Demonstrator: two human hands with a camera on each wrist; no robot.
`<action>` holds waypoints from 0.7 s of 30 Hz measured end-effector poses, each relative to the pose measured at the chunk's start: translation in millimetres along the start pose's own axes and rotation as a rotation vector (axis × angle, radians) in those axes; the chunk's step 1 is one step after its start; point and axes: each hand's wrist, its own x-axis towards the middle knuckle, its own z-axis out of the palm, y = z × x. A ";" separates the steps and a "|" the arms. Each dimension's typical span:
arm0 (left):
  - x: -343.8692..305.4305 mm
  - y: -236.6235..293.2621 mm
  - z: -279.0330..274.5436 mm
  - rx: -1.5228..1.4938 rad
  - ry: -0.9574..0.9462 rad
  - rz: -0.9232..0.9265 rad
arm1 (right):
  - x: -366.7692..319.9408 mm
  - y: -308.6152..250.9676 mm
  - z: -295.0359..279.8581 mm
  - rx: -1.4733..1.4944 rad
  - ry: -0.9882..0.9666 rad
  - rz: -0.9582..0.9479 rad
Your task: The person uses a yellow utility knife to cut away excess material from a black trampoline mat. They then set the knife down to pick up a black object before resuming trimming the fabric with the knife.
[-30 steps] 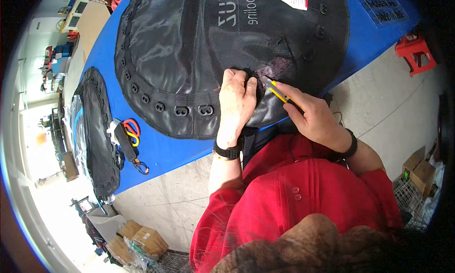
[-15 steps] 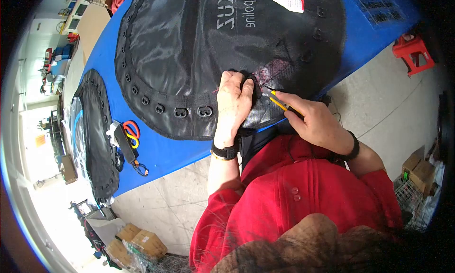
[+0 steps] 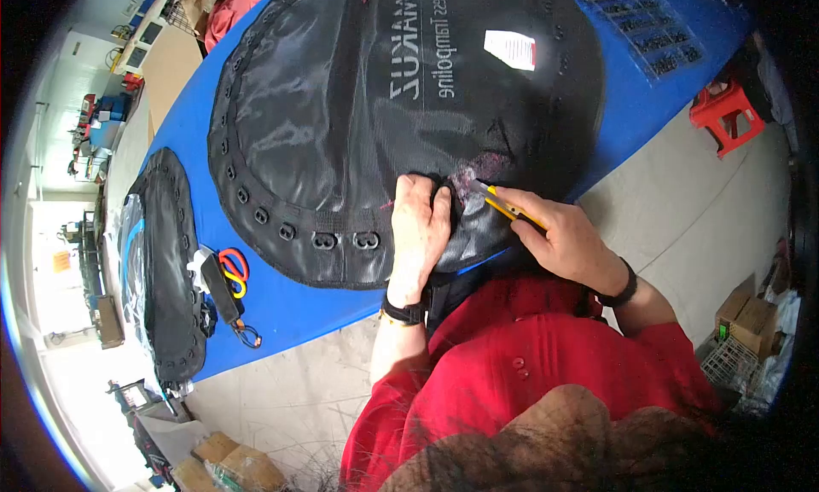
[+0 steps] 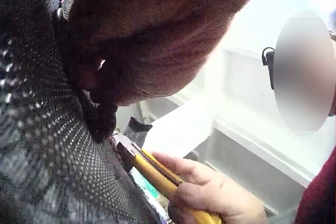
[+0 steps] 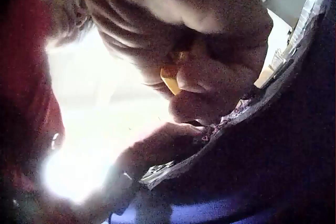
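Observation:
A large black trampoline mat (image 3: 294,99) with mirrored lettering lies on the blue table. At its near edge my left hand (image 3: 420,227) presses down with bent fingers, gripping a bunched bit of the black mesh. My right hand (image 3: 567,243) holds a yellow utility knife (image 3: 503,207), thumb and fingers wrapped round the handle. Its bared blade points at a roughened, pinkish-purple patch (image 3: 488,164) just right of the left thumb. In the left wrist view the knife (image 4: 157,175) meets the mesh beneath the left hand (image 4: 157,29). The right palm (image 5: 210,61) hides most of the handle in its wrist view.
Scissors with red and yellow handles (image 3: 234,270) lie at the left by a dark case (image 3: 220,291). Beyond is a smaller black mat (image 3: 171,279) with plastic wrap. A white label (image 3: 510,50) sits on the large mat. A red stool (image 3: 725,116) stands right of the blue table (image 3: 281,321).
The blade tip has drawn towards the body, then back up over the pinkish patch. The left hand keeps its grip on the mesh. The head view has shifted, so the mat appears lower.

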 end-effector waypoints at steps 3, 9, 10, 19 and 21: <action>-3.7 -1.6 6.8 0.050 0.042 0.076 | 8.8 2.5 -1.6 -0.024 0.071 -0.011; -16.4 13.4 17.5 0.110 0.111 0.094 | 22.9 17.6 3.6 -0.117 0.139 -0.060; -18.2 13.3 18.7 0.112 0.122 0.093 | 25.0 18.5 3.2 -0.112 0.149 -0.071; -18.5 14.2 21.6 0.088 0.178 0.125 | 39.2 29.3 3.1 -0.135 0.179 -0.073; -18.7 12.7 21.9 0.089 0.180 0.132 | 42.0 31.0 5.1 -0.181 0.237 -0.098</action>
